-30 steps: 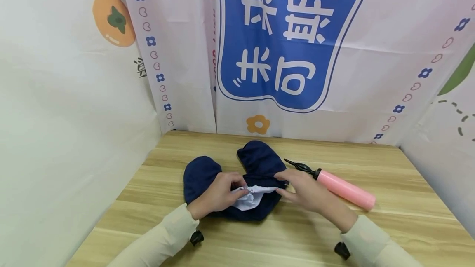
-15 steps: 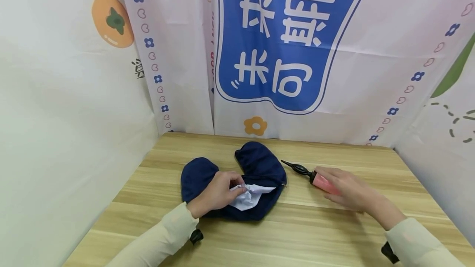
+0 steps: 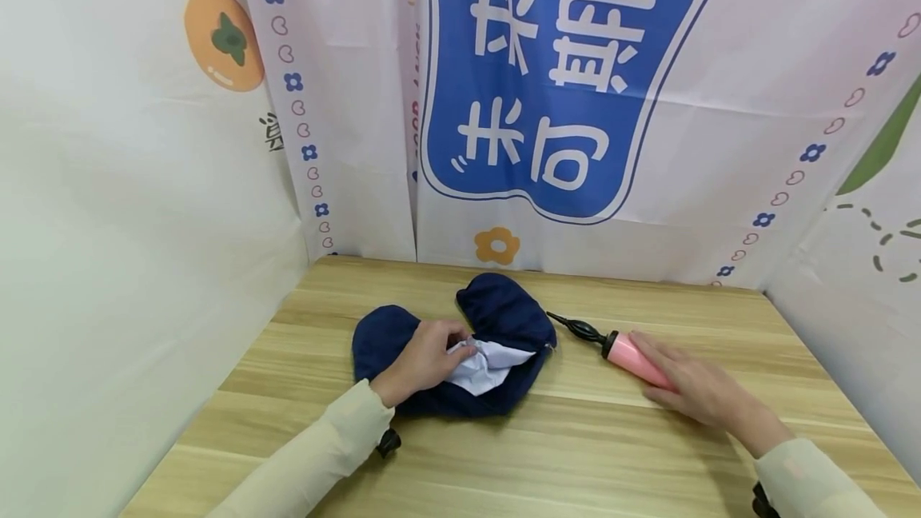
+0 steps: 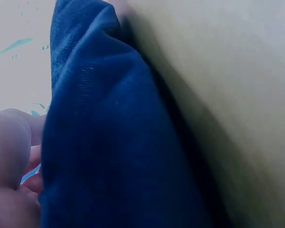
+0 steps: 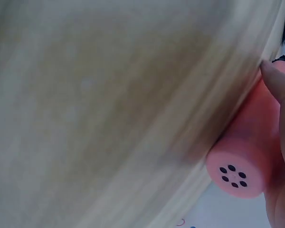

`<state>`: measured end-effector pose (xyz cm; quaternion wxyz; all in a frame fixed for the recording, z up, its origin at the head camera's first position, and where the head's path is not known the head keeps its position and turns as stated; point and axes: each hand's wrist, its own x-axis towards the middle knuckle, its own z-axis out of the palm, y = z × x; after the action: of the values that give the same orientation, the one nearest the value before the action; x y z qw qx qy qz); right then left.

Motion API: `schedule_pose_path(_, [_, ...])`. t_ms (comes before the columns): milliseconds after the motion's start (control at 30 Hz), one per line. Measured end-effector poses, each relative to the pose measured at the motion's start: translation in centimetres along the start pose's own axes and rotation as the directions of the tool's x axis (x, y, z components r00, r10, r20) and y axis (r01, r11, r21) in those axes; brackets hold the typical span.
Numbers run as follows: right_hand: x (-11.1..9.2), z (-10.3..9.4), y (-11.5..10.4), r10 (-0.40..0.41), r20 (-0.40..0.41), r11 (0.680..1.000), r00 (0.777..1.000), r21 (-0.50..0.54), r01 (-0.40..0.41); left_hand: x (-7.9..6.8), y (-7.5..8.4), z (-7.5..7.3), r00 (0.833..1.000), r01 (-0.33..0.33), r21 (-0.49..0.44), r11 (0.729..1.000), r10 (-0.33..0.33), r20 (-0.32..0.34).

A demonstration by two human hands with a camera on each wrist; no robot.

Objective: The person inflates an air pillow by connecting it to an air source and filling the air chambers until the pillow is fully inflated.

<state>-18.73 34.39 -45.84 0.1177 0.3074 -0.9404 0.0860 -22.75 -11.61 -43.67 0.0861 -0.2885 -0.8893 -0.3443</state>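
Now, at left, a white wall sheet printed with an orange fruit [image 3: 225,37] flanks a pale wood-grain counter [image 3: 460,462]. A person's left grip [image 3: 424,352] pinches a crumpled white liner [image 3: 478,374] showing through the opening of a navy-blue, U-shaped fabric cover [image 3: 507,314] that lies on the counter, its 2 lobes pointing away. Just beside the right lobe is the black nozzle [image 3: 581,330] of a pink cylindrical hand pump [image 3: 635,360], clasped on the counter by the right grip [image 3: 696,384], fingers across its barrel. 6 holes dot its end.
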Motion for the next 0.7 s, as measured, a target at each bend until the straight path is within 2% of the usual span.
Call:
schedule_pose_path(300, [0.2, -0.1, -0.1, 0.014, -0.037, 1.000, 0.999, -0.021, -0.015, 2.5, -1.4, 0.0, 0.999, 0.006, 0.058, 0.998, -0.003, -0.052])
schedule_pose_path(467, [0.9, -1.6, -0.8, -0.010, -0.051, 0.999, 0.999, -0.044, 0.008, 4.0, -2.1, -0.1, 0.997, 0.024, 0.081, 0.996, -0.018, -0.075])
schedule_pose_path(700, [2.2, -4.4, -2.7, -0.108, -0.083, 0.991, 0.991, -0.094, 0.100, 5.8, -2.6, -0.4, 0.992, 0.020, 0.140, 0.990, -0.003, -0.126])
